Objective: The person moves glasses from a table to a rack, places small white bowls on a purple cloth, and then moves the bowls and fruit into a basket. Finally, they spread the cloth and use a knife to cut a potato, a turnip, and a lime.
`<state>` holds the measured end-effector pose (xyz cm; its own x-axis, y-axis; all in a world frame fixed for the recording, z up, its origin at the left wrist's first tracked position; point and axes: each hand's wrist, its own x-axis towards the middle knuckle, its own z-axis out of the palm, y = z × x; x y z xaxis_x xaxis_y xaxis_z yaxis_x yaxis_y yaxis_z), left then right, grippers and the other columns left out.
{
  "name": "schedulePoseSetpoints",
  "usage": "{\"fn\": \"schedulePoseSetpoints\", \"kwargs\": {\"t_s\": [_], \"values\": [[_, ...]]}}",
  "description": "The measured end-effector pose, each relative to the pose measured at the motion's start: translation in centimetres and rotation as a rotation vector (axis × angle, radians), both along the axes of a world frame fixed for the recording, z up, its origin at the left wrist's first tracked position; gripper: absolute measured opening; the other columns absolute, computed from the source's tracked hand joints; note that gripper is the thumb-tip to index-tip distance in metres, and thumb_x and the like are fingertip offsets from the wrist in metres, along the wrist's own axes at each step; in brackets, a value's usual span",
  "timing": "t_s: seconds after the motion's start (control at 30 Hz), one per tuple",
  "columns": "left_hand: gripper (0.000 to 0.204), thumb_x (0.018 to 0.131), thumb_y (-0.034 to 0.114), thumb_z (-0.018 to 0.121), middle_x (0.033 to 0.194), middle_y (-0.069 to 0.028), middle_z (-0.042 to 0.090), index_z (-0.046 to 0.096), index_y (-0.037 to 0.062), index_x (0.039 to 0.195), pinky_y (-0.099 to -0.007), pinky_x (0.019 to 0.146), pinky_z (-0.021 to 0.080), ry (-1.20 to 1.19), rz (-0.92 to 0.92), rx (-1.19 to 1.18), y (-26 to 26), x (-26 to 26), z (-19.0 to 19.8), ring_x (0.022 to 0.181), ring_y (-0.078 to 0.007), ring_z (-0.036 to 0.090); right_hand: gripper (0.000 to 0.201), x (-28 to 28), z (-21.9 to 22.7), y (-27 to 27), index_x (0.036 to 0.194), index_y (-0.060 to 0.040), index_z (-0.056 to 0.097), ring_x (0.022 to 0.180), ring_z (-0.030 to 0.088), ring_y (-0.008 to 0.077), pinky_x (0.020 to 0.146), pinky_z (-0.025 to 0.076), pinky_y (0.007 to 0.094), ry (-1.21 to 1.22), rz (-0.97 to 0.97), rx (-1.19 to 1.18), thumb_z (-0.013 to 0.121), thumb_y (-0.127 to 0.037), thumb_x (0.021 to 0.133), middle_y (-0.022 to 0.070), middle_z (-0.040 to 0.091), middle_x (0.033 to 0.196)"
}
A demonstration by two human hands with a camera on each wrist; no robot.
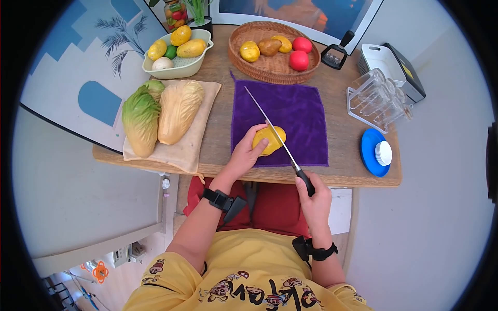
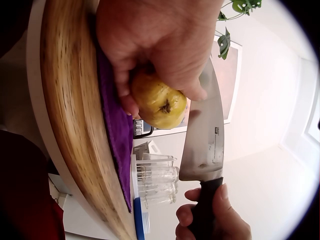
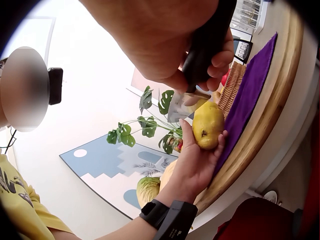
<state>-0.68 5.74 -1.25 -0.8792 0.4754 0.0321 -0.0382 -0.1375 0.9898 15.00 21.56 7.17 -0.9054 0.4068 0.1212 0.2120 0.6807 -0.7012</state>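
My left hand (image 1: 245, 153) grips a yellow, mango-like fruit (image 1: 263, 141) over the purple cloth (image 1: 301, 103), with the thumb along its near side. The left wrist view shows the fruit's brown stem scar (image 2: 166, 106). In my right hand (image 1: 317, 199) is a large kitchen knife (image 2: 204, 135), the fingers curled round its black handle (image 1: 306, 184). Its blade slants up and left across the fruit's top in the head view, the tip pointing to the table's far side. In the left wrist view the broad blade stands beside the fruit and the left thumb.
Napa cabbages (image 1: 179, 111) lie on a beige cloth (image 1: 199, 137) at left. Behind are a pale green basket (image 1: 189, 70) of fruit and a round wicker tray (image 1: 244, 70) with more. A grater-like tool (image 1: 334, 56), a glass rack (image 1: 358, 111) and a blue plate (image 1: 369, 163) stand at right.
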Motion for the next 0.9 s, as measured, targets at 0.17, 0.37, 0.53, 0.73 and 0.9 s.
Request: {"fn": "schedulePoseSetpoints", "kwargs": {"t_s": [0.17, 0.37, 0.53, 0.73, 0.9], "values": [[0.04, 0.104, 0.028, 0.06, 0.126, -0.0092, 0.062, 0.051, 0.0103, 0.139, -0.0336, 0.102, 0.047, 0.121, 0.04, -0.074, 0.3, 0.0, 0.0, 0.117, -0.0199, 0.06, 0.026, 0.3, 0.6, 0.4, 0.102, -0.0056, 0.071, 0.074, 0.067, 0.039, 0.065, 0.052, 0.0434, -0.007, -0.024, 0.026, 0.071, -0.03, 0.094, 0.0182, 0.069, 0.083], [0.041, 0.1, 0.025, 0.065, 0.125, -0.0092, 0.062, 0.054, 0.0098, 0.136, -0.0327, 0.1, 0.047, 0.128, 0.051, -0.103, 0.4, 0.2, 1.2, 0.115, -0.0199, 0.061, 0.026, 0.5, 0.6, 0.3, 0.102, -0.0056, 0.071, 0.077, 0.068, 0.0394, 0.066, 0.053, 0.0432, 0.008, 0.022, 0.06, 0.071, -0.03, 0.094, 0.0188, 0.07, 0.083], [0.04, 0.099, 0.018, 0.066, 0.119, -0.0086, 0.063, 0.053, 0.01, 0.136, -0.0301, 0.083, 0.054, 0.055, 0.076, -0.088, 0.4, 0.1, 0.8, 0.104, -0.0161, 0.063, 0.025, 0.5, 1.4, 0.7, 0.103, -0.0027, 0.071, 0.066, 0.063, 0.0328, 0.063, 0.049, 0.038, 0.018, 0.047, -0.036, 0.072, -0.026, 0.094, 0.0174, 0.067, 0.076], [0.044, 0.1, 0.015, 0.064, 0.119, -0.0082, 0.061, 0.049, 0.0105, 0.14, -0.0271, 0.068, 0.058, -0.223, 0.027, 0.033, -0.7, 0.1, 2.4, 0.096, -0.015, 0.064, 0.025, -0.5, 2.6, 2.4, 0.102, -0.0028, 0.071, 0.062, 0.06, 0.0295, 0.06, 0.046, 0.0373, 0.005, 0.015, -0.04, 0.072, -0.026, 0.094, 0.0151, 0.063, 0.069], [0.043, 0.101, 0.016, 0.063, 0.125, -0.0093, 0.059, 0.048, 0.0106, 0.141, -0.0301, 0.078, 0.059, -0.303, 0.019, 0.047, -0.7, 0.3, 3.4, 0.103, -0.0163, 0.062, 0.025, -1.2, 2.9, 2.8, 0.103, -0.007, 0.072, 0.075, 0.068, 0.0394, 0.065, 0.053, 0.0443, -0.032, 0.053, -0.051, 0.071, -0.03, 0.094, 0.0184, 0.07, 0.081]]}}
